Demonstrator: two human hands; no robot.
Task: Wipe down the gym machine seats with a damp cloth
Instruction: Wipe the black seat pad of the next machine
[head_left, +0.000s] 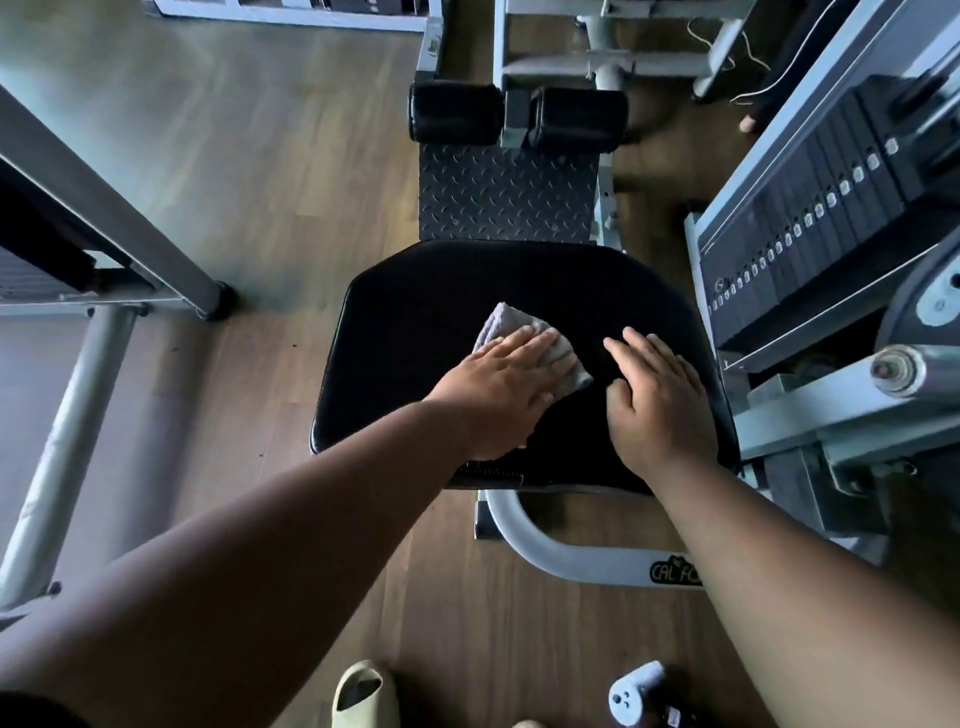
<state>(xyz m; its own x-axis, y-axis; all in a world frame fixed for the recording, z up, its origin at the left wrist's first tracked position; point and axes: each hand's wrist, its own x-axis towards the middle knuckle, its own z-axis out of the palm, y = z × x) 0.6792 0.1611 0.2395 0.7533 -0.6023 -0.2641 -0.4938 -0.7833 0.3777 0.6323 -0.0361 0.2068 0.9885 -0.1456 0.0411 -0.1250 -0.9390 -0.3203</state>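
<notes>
Head: cloth (524, 343) mid-seat (415, 291), edges bare

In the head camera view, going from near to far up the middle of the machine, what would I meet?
White frame tube → black seat, with both hands and the cloth on it → checker-plate footplate → two black roller pads → grey frame.
</notes>
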